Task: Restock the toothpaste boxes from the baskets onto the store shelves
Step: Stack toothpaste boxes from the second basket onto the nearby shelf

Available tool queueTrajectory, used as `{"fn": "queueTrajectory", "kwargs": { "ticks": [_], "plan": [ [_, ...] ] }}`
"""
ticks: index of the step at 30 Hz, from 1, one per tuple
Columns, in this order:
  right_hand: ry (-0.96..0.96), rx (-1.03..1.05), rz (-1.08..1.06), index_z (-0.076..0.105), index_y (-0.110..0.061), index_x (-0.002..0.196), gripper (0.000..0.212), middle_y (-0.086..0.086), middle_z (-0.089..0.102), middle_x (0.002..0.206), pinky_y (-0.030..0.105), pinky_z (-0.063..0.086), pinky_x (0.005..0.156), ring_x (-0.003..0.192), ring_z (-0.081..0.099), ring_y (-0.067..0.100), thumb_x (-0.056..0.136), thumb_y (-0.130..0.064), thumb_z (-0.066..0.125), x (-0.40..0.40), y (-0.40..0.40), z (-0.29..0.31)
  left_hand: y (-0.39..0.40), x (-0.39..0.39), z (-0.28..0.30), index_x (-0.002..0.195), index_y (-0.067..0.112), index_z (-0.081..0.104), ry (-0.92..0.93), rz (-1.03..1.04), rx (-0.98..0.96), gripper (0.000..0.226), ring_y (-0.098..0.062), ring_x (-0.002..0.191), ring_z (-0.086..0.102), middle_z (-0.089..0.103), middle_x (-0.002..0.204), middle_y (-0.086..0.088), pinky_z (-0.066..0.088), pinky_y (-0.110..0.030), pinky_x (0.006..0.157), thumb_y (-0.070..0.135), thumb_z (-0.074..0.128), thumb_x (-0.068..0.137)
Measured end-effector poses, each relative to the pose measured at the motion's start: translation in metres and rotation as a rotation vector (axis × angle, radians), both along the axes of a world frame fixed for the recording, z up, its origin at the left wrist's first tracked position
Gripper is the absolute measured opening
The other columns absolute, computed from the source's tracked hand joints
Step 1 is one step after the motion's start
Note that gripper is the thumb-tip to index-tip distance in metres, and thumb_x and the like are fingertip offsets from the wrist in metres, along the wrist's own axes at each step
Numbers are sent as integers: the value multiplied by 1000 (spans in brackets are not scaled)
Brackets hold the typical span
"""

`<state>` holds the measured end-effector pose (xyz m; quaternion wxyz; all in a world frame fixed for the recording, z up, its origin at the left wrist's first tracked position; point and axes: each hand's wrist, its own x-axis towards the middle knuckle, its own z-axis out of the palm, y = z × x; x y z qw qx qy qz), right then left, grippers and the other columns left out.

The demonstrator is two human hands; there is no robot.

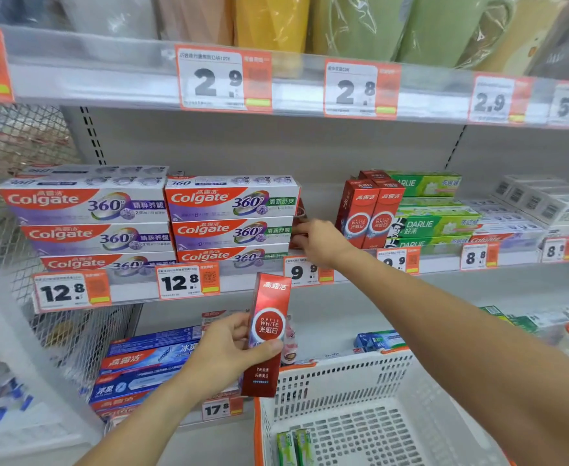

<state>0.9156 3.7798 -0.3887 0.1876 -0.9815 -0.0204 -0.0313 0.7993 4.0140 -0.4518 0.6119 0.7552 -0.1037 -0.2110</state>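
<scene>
Far left of middle shelf (444,264): Colgate 360 boxes with purple labels (88,210), stacked three high, flat. Next stack right: Colgate 360 boxes with green labels (232,210), also three high.

Left hand (229,351), low centre, grips a red Optic White box (268,334) upright, thumb across the front, fingers wrapped behind. Box is off the shelf, in front of the lower shelf's blue Colgate boxes (148,361).

Right hand (316,238) reaches into the gap on the middle shelf just right of the green-label stack, touching a red box (299,227) mostly hidden behind it. Fingers curl toward the box; can't tell if it's actually gripped.

Right of the gap: standing red Optic White boxes (370,213), then green Darlie boxes (434,225) stacked flat.

Bottom right: white basket (343,375) with orange rim, two green boxes (295,447) in its near corner.
</scene>
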Motion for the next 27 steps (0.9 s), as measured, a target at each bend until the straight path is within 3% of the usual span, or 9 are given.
{"fn": "queueTrajectory", "kwargs": {
  "ticks": [4,10,15,19,21,22,24,27],
  "plan": [
    [-117,79,-157,69,-9,111,31,11,74,108,36,54,81,96,68,33,92,-34,70,0,-2,-3,-6,3,-1,113,23,66,7,9,-19,46,-7,93,74,78,100,14,57,-18,71,33,84,72],
    [-288,93,-262,64,-6,102,26,14,73,99,36,53,72,90,68,33,88,-26,73,-11,4,-5,-12,8,-4,114,24,66,36,46,-62,42,-8,93,74,78,101,11,57,-18,70,30,83,76],
    [-414,148,-306,65,-9,89,19,0,66,79,28,36,63,79,64,25,86,-26,73,-35,0,7,-19,12,-6,113,20,67,65,91,-137,50,-9,91,75,78,99,9,58,-19,70,34,83,69],
    [-536,221,-330,66,-16,88,16,-7,67,77,32,50,64,70,65,15,84,-28,77,-76,1,12,-29,11,-6,116,11,64,109,150,-217,60,-17,89,76,79,97,1,59,-29,75,40,80,66],
    [-602,337,-341,64,-23,83,17,-13,66,73,35,54,66,65,64,8,82,-29,79,-110,8,5,-38,8,-4,117,11,63,174,179,-304,49,-20,86,77,79,96,-4,59,-31,72,34,78,77],
    [-630,411,-356,62,-28,81,19,-15,67,73,35,56,68,67,66,6,80,-29,81,-129,13,-2,-43,5,-1,117,10,62,216,194,-360,39,-24,86,77,79,97,-8,60,-33,72,27,75,84],
    [-647,584,-413,60,-33,78,25,-22,71,78,34,60,76,74,70,2,77,-27,84,-167,22,-21,-54,-1,2,119,5,62,283,194,-452,33,-31,94,75,77,102,-15,60,-44,86,18,70,90],
    [-619,740,-419,64,-33,81,30,-32,71,97,27,60,83,86,72,-1,74,-17,88,-214,35,-61,-68,-10,2,116,5,65,318,211,-524,41,-30,92,75,77,104,-13,56,-49,91,20,75,79]
  ]
}}
